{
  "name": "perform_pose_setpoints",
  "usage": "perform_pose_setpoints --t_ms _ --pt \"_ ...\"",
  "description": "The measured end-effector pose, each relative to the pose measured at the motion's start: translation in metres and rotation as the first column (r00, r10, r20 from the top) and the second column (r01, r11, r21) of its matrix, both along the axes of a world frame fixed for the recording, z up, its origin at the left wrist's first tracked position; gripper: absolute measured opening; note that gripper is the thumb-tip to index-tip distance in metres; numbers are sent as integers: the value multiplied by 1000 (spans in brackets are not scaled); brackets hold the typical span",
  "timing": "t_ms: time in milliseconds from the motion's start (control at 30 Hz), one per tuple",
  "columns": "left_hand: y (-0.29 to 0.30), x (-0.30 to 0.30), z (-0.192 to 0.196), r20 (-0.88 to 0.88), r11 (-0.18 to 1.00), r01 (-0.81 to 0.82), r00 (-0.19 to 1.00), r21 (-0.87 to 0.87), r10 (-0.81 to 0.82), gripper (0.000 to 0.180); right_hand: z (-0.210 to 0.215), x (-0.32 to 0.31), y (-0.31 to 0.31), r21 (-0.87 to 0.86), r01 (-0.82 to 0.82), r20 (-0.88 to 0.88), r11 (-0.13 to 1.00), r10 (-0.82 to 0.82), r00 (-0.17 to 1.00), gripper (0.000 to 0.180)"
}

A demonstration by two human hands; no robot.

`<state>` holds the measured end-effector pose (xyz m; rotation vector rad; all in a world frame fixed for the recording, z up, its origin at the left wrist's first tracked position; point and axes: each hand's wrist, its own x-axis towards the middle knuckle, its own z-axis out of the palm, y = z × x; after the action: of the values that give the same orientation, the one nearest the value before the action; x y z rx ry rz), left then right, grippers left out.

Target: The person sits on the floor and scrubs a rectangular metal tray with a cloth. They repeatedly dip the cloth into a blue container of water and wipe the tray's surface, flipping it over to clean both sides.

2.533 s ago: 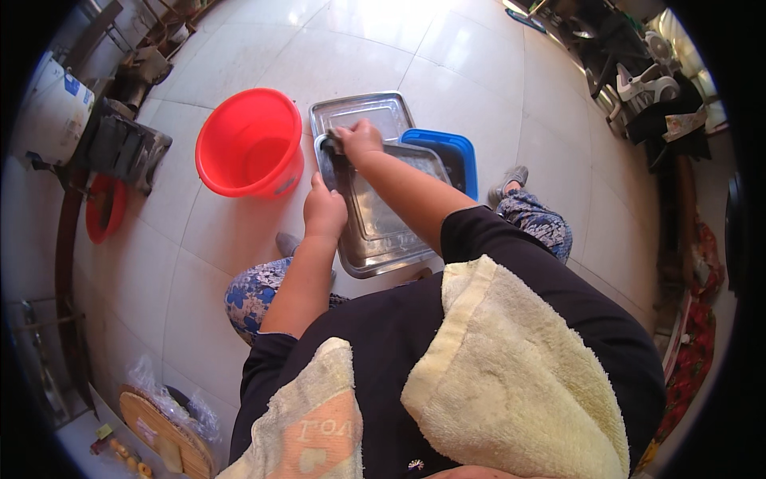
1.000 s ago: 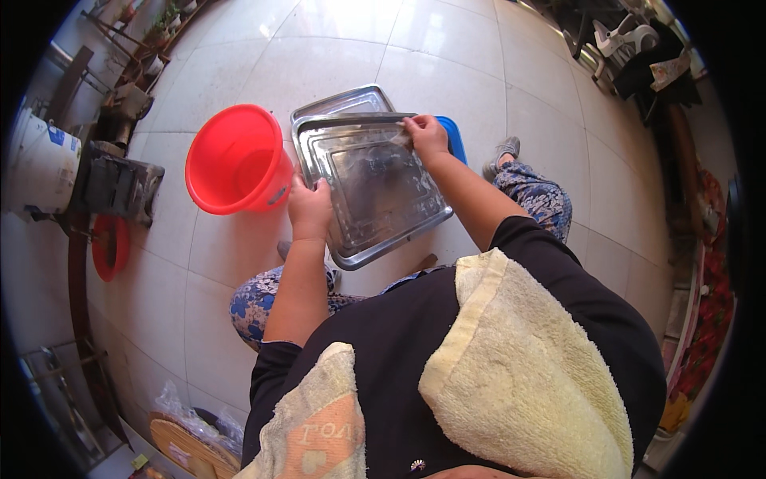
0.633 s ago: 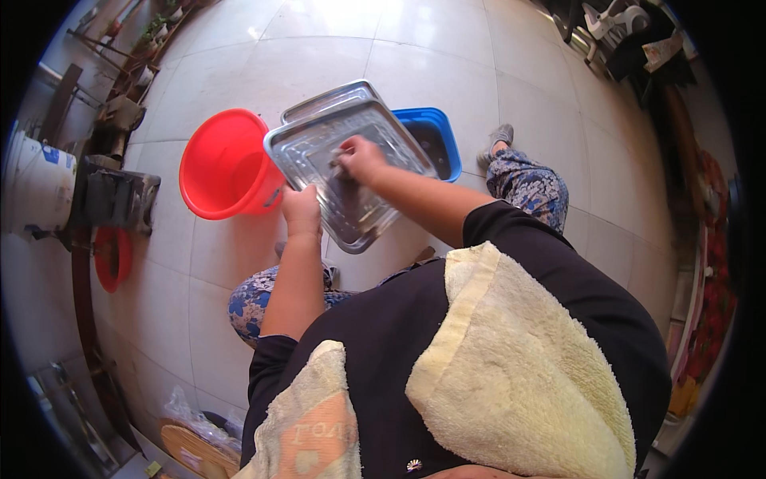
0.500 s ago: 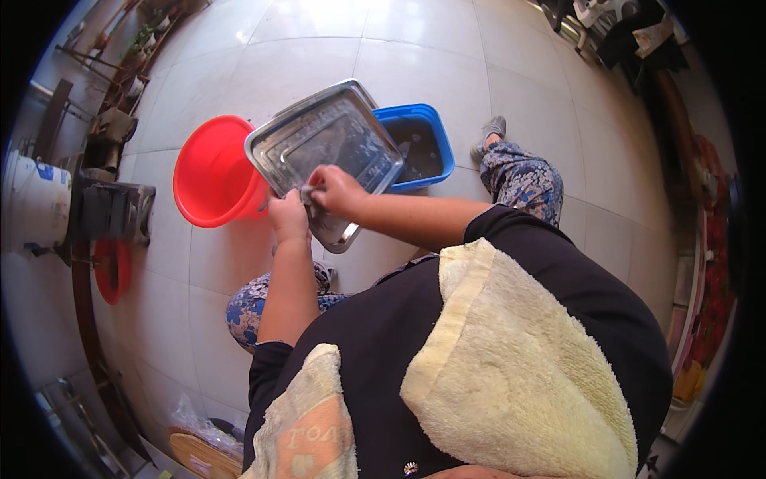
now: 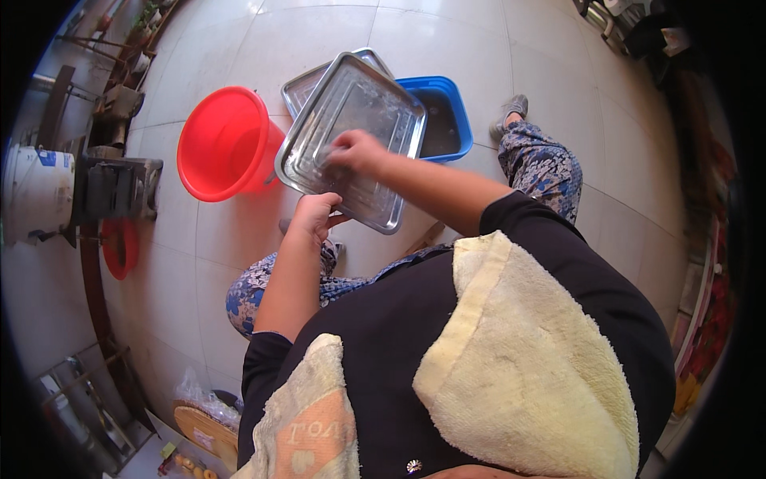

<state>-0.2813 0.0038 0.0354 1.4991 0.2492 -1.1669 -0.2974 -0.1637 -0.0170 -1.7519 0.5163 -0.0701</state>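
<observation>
A rectangular stainless steel tray (image 5: 379,128) is held tilted in front of me, above the floor. My left hand (image 5: 315,214) grips its near rim, thumb on top and fingers underneath. Against the tray's inner face is my right hand (image 5: 357,155), closed and smeared by motion. A small dark thing seems to be under its fingers, too blurred to name. Behind the held tray, a second steel tray (image 5: 299,89) shows only in part. To the right, partly covered by the held tray, stands a blue tub (image 5: 463,120) of murky water.
Left of the trays a red bucket (image 5: 188,148) stands on the pale tiled floor (image 5: 447,36). A white container (image 5: 36,191) and dark metal equipment (image 5: 120,184) line the left side. A round wooden board (image 5: 199,427) with plastic wrap lies at the lower left.
The held tray has turned and now shows its inner face more fully. My right hand has moved from beside my left hand at the rim onto the tray's middle. My left hand keeps its grip.
</observation>
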Motion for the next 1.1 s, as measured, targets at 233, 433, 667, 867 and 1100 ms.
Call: perform_pose_setpoints --t_ms 233,433,667,867,1100 --pt "-12 -17 6 69 998 -36 997 43 33 33 9 34 17 -297 410 165 862 -377 911 24" --pt "-22 -23 23 102 994 -106 989 -13 107 42 56 19 38 -104 17 -41 994 -22 999 26" --pt "-20 -19 11 170 998 -58 984 6 56 44 46 50 7 89 280 -211 956 -257 943 25" --pt "-19 -16 28 213 998 -22 977 -63 34 49 72 26 52 -50 49 -120 998 -55 991 30" --pt "-23 -18 23 170 999 -43 985 27 38 56 64 46 14 23 67 -252 997 -59 966 31"
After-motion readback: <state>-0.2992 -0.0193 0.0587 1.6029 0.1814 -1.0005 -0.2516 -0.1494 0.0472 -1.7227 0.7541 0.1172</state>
